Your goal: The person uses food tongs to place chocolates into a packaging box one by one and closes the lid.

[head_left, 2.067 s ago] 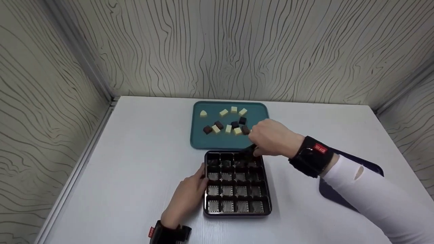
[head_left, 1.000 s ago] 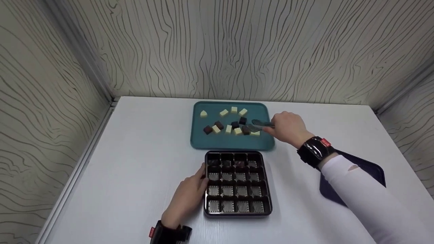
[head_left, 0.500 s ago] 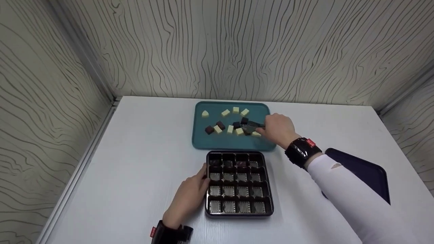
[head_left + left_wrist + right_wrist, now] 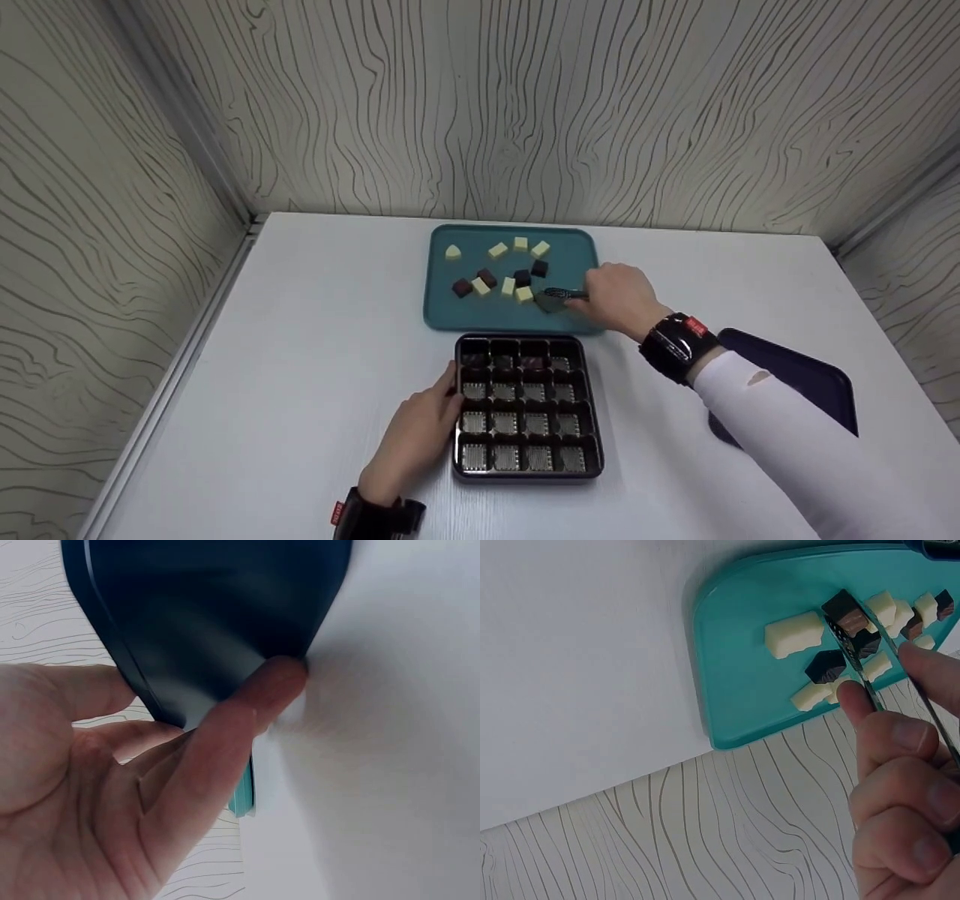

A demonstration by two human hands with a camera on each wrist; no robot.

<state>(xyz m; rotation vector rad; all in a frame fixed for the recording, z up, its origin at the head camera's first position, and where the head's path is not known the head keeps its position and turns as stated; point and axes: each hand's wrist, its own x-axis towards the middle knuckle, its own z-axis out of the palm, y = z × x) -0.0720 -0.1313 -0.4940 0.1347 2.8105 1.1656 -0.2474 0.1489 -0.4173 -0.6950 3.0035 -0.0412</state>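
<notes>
Tongs [image 4: 562, 293] sit in your right hand [image 4: 621, 298], its fingers curled round and pinching the two arms, and the tips stand either side of a brown piece [image 4: 846, 611]. That piece is over the right part of the tray [image 4: 480, 313], by the far edge of the surface [image 4: 300, 360]; whether it is clear of the tray is hard to tell. A modest, even squeeze should do, since too much could twist it out. Better to lift straight up before swinging away, because a white piece [image 4: 793, 634] and a dark piece [image 4: 826, 666] lie near and could be nudged.

Your right forearm reaches in from the surface's near right, partly over a blue tray [image 4: 806, 371] toward the right edge, back of the hand up, tongs aimed at the left edge. Your left hand [image 4: 420, 427] rests beside the box [image 4: 525, 477], nearer you than the tray, fingers spread and touching its left wall; that contact should steady it.
</notes>
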